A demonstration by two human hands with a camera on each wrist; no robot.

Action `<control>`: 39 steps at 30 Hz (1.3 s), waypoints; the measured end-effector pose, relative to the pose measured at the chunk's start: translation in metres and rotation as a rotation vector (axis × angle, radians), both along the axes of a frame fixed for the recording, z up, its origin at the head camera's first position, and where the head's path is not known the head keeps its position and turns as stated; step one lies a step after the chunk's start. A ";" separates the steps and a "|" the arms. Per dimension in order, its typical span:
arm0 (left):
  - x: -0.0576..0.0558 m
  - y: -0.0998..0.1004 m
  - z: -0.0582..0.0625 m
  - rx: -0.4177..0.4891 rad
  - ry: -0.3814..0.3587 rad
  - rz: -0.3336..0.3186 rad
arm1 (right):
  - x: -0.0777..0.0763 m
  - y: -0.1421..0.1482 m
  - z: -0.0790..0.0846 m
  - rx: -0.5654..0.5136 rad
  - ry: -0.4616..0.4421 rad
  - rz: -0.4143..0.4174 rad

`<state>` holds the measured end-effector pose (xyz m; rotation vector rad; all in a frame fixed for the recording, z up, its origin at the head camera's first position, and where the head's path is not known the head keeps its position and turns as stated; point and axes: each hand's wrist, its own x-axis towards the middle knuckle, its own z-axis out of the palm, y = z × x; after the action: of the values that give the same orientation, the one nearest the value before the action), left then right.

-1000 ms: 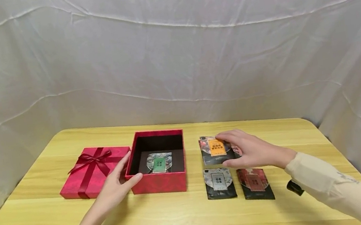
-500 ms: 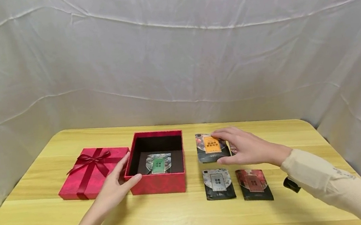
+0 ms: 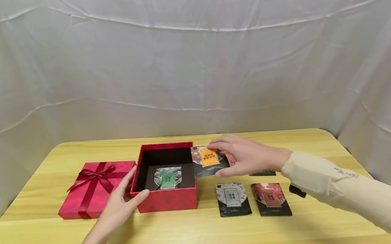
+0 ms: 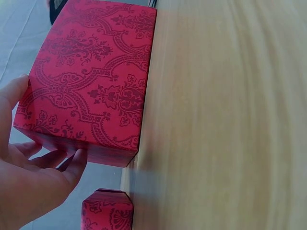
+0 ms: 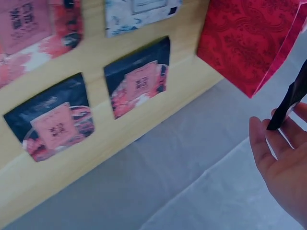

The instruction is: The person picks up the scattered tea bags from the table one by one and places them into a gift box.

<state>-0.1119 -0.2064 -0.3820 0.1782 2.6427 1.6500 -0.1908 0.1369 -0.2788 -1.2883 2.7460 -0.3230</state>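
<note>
An open red patterned gift box (image 3: 167, 201) stands on the table, with a green-labelled tea sachet (image 3: 168, 178) lying inside. My left hand (image 3: 119, 205) grips the box at its near left corner, thumb on the front and fingers along the side. Between the thumb and fingers of my right hand (image 3: 246, 154) is an orange-labelled tea sachet (image 3: 206, 160), pinched by its right edge. It is lifted above the table and overlaps the box's right rim in the head view. The right wrist view shows this dark sachet (image 5: 291, 100) nearly edge-on.
A silver-labelled sachet (image 3: 232, 199) and a red-labelled one (image 3: 271, 199) lie in front of my right hand. Two pink-labelled sachets, a nearer one (image 5: 139, 82) and another (image 5: 56, 123), lie behind them. The box lid (image 3: 96, 188) with its ribbon bow rests left of the box.
My right hand has lifted the orange-labelled sachet and carried it left to the box's right side. My left hand keeps its place at the box corner; the view shifts slightly.
</note>
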 end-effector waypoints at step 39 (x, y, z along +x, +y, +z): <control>0.000 0.001 0.000 0.011 -0.014 0.012 | -0.011 -0.072 -0.007 0.027 -0.100 -0.037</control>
<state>-0.1116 -0.2053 -0.3822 0.1509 2.6302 1.6631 -0.2019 0.0652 -0.2857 -1.1828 2.6837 -0.3417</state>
